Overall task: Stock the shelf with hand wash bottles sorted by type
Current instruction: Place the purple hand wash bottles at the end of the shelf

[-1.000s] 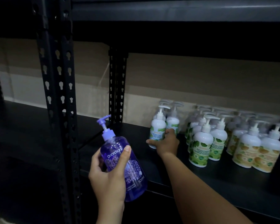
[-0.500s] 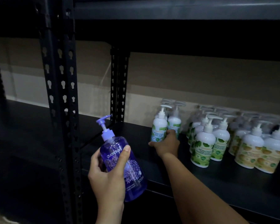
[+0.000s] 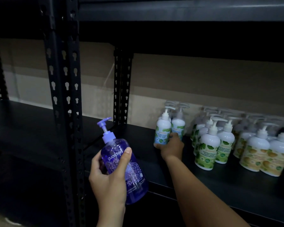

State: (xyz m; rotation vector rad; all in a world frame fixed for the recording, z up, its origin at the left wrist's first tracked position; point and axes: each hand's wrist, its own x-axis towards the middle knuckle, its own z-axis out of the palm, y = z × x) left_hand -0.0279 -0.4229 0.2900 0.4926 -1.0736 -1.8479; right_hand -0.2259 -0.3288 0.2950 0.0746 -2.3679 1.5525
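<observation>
Head view: right hand (image 3: 170,147) setting the cool-mint bottle (image 3: 162,132) in line on the shelf (image 3: 138,138); left hand (image 3: 108,176) waiting with a purple bottle (image 3: 121,163).

Right hand's fingers are curled round the base of the mint bottle at frame centre, which stands upright beside a second of its type. Left hand's fingers and thumb wrap the purple bottle at lower centre, held tilted in front of the shelf's front edge. Judgement: square the mint pair by sliding from the base, not the pump, and keep the gap to the green-leaf bottles (image 3: 208,148) just to the right, so types stay apart. Yellow-label bottles (image 3: 257,154) fill the far right. Bare shelf lies left of the mint pair up to the rear upright post (image 3: 121,89); judged the fitting place for the purple type. Front post (image 3: 64,95) stands close left of the held bottle; its pump could catch there.
</observation>
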